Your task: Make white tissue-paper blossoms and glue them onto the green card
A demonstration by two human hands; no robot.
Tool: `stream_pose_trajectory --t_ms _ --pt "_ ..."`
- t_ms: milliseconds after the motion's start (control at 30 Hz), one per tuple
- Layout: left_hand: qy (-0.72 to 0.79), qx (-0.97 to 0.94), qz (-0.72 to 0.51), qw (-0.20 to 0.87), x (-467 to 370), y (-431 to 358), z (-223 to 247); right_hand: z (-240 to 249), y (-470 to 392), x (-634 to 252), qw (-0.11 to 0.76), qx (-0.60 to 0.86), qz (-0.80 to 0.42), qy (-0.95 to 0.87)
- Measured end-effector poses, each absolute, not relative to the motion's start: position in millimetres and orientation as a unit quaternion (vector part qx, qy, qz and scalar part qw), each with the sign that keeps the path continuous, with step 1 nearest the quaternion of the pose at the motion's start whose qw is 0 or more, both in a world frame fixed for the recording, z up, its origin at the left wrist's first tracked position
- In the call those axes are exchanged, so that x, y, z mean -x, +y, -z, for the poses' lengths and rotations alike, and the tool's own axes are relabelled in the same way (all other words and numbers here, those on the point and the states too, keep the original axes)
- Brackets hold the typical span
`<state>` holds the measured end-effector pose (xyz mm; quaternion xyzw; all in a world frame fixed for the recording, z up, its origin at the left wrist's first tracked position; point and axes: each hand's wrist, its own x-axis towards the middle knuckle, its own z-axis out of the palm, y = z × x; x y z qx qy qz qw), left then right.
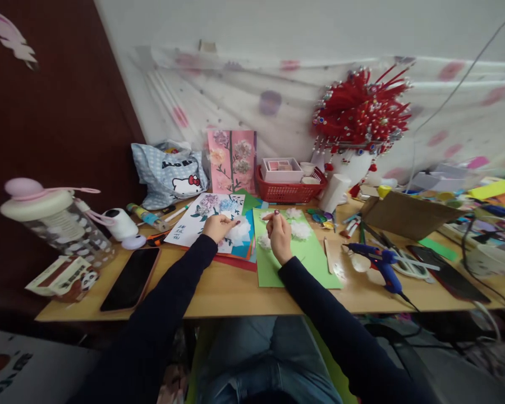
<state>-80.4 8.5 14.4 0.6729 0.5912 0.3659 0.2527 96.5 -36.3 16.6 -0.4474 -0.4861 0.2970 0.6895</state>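
Observation:
My left hand [217,228] pinches the edge of a white, sheer, ruffled flower [239,232], held above a stack of coloured paper. To its right, my right hand [280,237] is closed with the fingertips together and raised; whatever it may hold is too small to make out. Beneath my right hand lies a light green sheet [273,276] with several white ruffled flowers on it, one of them a fluffy white flower [301,230] just right of the hand. A white sheet with painted flowers [189,221] lies under and left of my left hand.
A blue glue gun [381,261] rests at the right, its cord running off the front edge. A phone [130,279] and a large bottle [67,224] are at the left. Behind stand a red basket [288,193], a pink flower picture [225,179] and a red beaded headdress [362,115].

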Motion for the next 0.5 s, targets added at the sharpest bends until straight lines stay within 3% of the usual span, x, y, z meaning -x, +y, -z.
stream_pose_trajectory --t_ms 167,267,367,500 --pt "0.55 -0.611 -0.486 0.296 85 12 -20 -10 -39 -89 0.685 0.459 -0.287 -0.488" --pt "0.456 -0.506 -0.574 0.455 85 15 -24 -8 -39 -84 0.672 0.465 -0.281 -0.504" --pt "0.351 -0.443 -0.579 0.588 82 12 -27 -9 -39 -80 0.646 0.472 -0.283 -0.529" --pt "0.294 -0.455 -0.568 0.62 75 4 -28 -11 -41 -75 0.609 0.485 -0.277 -0.563"
